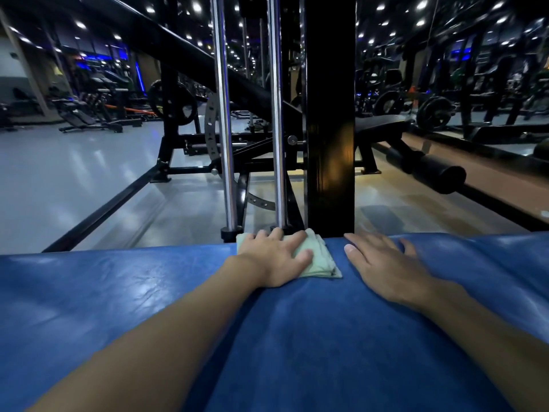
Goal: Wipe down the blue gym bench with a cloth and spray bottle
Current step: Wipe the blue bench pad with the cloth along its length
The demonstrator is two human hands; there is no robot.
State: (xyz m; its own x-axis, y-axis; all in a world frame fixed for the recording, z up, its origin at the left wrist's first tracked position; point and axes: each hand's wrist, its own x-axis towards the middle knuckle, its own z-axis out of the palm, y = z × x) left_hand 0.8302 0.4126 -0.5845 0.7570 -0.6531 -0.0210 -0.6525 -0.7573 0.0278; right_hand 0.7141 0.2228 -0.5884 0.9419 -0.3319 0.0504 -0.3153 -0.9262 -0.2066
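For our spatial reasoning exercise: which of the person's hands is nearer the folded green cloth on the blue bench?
Left. The left hand presses on the cloth; the right hand rests on the bench just right of it, not touching.

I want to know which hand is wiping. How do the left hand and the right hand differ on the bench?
The left hand presses on a folded pale green cloth, while the right hand lies on the bare blue bench pad. The left hand sits in front of the chrome rods, the right hand on the other side of the black post. Both lie palm down, fingers reaching the pad's far edge.
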